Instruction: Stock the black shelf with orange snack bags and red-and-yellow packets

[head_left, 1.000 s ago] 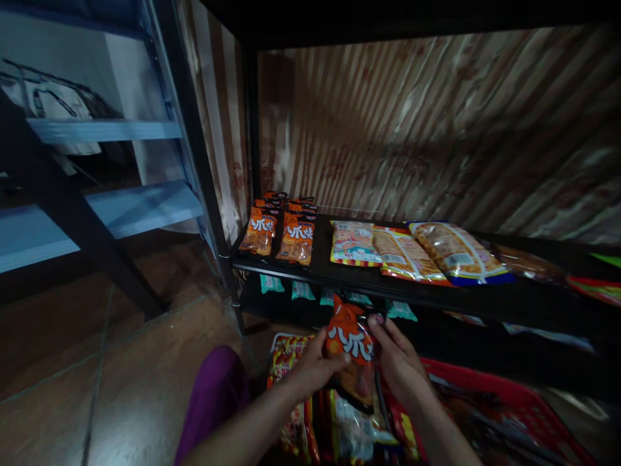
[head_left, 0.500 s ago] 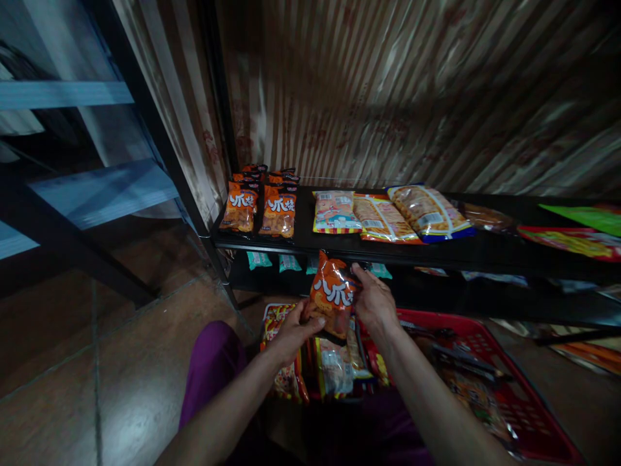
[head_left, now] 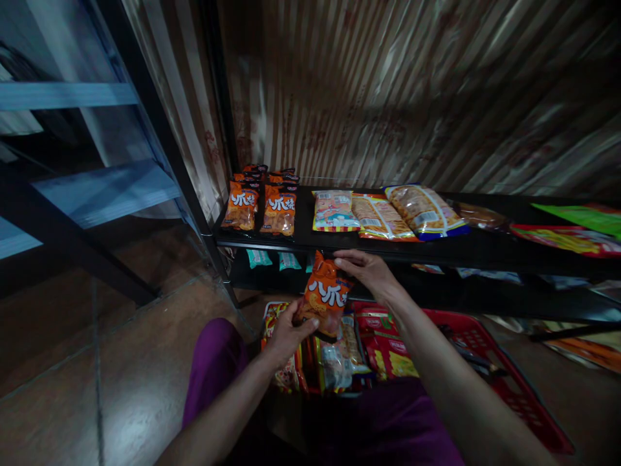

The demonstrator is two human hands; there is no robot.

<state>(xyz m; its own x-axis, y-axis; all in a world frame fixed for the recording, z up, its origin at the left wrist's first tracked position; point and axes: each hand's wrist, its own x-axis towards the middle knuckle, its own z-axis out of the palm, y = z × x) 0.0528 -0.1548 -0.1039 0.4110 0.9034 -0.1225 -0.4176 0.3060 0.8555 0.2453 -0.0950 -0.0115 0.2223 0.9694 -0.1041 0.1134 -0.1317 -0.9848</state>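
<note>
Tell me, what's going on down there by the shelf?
A person is handling an orange snack bag in front of a low black shelf. The left hand grips its lower part; the right hand is at its upper edge, though whether it grips is hard to tell. Similar orange bags stand at the shelf's left end, with flat-lying snack packets to their right. Below the shelf is a red basket.

Dim light, pale glare on floor tiles, shadowed striped curtain, stretched edges
</note>
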